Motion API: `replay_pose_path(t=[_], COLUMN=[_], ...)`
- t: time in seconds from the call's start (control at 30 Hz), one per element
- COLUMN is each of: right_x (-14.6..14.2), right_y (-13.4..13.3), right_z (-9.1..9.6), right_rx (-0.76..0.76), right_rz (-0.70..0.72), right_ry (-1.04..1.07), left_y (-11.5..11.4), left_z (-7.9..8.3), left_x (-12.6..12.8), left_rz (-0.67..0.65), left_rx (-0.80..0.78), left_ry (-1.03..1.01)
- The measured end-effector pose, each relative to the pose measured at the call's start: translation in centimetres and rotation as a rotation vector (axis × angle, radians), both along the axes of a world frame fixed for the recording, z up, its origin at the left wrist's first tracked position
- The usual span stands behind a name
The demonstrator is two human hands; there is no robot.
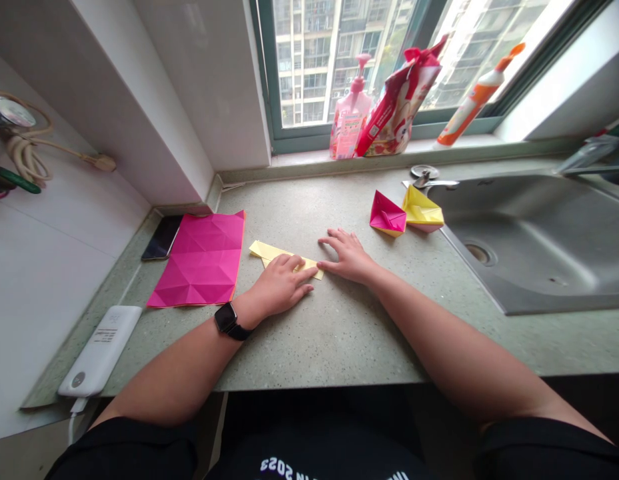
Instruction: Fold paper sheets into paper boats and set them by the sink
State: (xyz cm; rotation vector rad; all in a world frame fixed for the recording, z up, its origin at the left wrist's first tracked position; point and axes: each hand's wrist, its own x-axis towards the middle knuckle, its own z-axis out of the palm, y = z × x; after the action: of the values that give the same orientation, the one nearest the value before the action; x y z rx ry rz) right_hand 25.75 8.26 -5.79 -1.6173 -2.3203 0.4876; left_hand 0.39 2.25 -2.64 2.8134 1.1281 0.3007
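A strip of folded yellow paper [267, 252] lies flat on the counter, slanting down to the right. Pressed over its middle is my left hand [282, 285], palm down with fingers stretched out, a black watch on the wrist. The paper under those fingers is hidden. At the strip's right end, my right hand [348, 256] rests with spread fingers, its thumb touching or very close to the paper's edge. Farther right stand two folded paper shapes, a pink one [388, 215] and a yellow one [423, 210], side by side.
Creased pink paper sheets [202, 260] lie at left, partly over a dark phone [160, 238]. A white power bank [100, 350] with a cable sits near the front-left edge. The steel sink [539, 247] is at right. A pink pump bottle [350, 123] and other packages line the windowsill.
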Motion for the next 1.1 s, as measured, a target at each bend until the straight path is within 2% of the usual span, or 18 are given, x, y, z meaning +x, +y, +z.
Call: replay_pose_path(t=[0.2,0.53,0.8,1.1], right_x=[0.0,0.5,0.3,-3.0], right_y=[0.2,0.3,0.0,-1.5], right_z=[-0.2,-1.2,-0.4,-0.4], right_rx=[-0.007,0.046,0.006,0.037], right_rz=[0.013,0.026,0.017,-0.065], right_ry=[-0.012,-0.003,-0.029,-0.072], left_y=[0.2,1.7,3.2,3.3], left_z=[0.4,1.1,2.2,2.3], left_x=[0.2,-3.6,-5.8,-6.0], left_rz=[0.028,0.002,0.128,0.093], left_rx=[-0.039,-0.084,-0.107,-0.137], left_ry=[-0.014,-0.062,0.004,-0.033])
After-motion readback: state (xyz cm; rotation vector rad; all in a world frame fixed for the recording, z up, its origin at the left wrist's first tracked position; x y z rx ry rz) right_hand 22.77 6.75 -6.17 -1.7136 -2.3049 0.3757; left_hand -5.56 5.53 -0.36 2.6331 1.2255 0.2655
